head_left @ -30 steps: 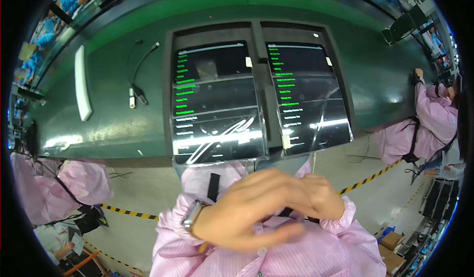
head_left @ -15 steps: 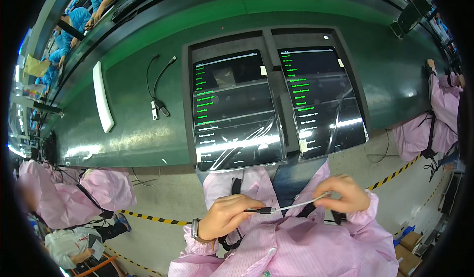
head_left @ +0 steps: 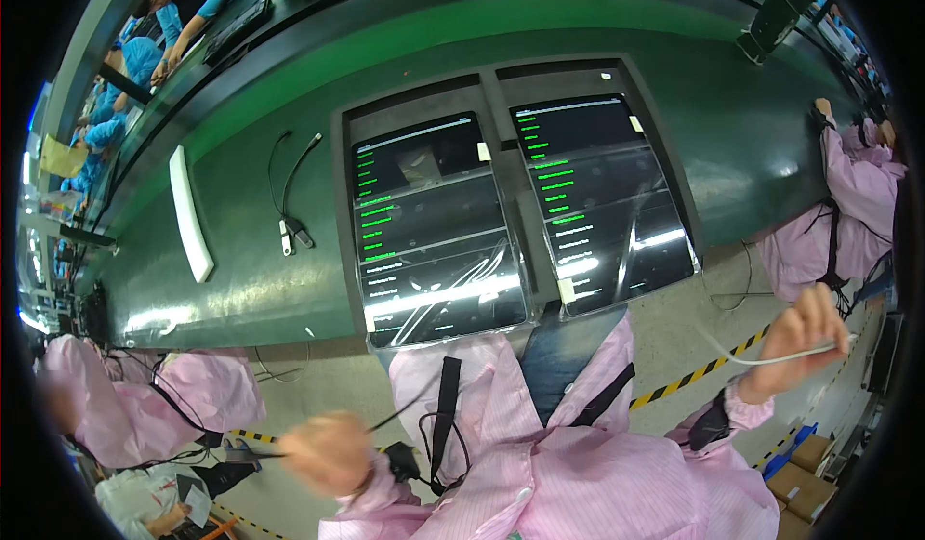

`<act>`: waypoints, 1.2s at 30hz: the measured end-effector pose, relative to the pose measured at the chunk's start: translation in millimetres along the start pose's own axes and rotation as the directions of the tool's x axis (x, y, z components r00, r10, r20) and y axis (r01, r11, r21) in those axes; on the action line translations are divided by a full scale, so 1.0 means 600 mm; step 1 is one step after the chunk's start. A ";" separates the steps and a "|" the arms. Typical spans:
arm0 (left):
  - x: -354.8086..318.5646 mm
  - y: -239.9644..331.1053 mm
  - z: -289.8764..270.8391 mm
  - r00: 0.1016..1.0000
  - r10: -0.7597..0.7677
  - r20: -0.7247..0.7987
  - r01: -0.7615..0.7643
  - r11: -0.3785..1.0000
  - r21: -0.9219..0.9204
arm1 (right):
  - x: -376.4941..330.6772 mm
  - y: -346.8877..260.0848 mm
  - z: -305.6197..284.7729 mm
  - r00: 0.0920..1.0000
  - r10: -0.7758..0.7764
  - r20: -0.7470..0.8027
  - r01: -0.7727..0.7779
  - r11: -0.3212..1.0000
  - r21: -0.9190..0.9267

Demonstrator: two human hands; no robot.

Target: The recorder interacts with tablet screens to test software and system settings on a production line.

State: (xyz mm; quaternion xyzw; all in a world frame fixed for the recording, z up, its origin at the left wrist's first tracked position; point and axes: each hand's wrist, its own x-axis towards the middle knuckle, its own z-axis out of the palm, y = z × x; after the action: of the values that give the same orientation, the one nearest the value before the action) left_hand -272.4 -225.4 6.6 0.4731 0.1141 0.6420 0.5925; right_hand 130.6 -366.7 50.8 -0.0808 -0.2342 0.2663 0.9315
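Below the table (head_left: 241, 280), the right hand (head_left: 795, 342) pinches a white cable (head_left: 761, 357); the left hand (head_left: 323, 453), blurred, grips a dark cable (head_left: 405, 410). Neither reaches the tablets (head_left: 434, 232).

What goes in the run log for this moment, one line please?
left hand: gripping dark cable, blurred | right hand: gripping white cable, arms spread | two lit tablets on green bench
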 end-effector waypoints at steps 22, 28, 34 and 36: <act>0.215 -0.053 0.157 0.819 -0.556 0.141 0.465 0.788 0.405 | -0.131 0.136 -0.052 0.695 0.469 -0.545 -0.704 0.291 -0.648; 0.342 -0.272 0.210 0.736 -0.532 0.419 -0.269 0.338 0.902 | -0.135 0.146 -0.054 0.632 0.481 -0.608 -0.767 0.278 -0.578; 0.366 -0.406 0.189 0.674 -0.456 0.582 -0.591 0.141 0.794 | -0.145 0.159 -0.054 0.626 0.506 -0.594 -0.773 0.303 -0.557; 0.362 -0.413 0.188 0.664 -0.445 0.601 -0.624 0.114 0.773 | -0.144 0.158 -0.051 0.609 0.515 -0.603 -0.789 0.323 -0.522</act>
State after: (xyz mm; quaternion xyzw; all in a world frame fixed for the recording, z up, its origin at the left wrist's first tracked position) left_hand 5.3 -16.0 -6.6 0.9564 0.2235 0.1784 0.0592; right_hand 37.2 -333.8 -36.1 -0.5893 -0.1088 0.4834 0.6381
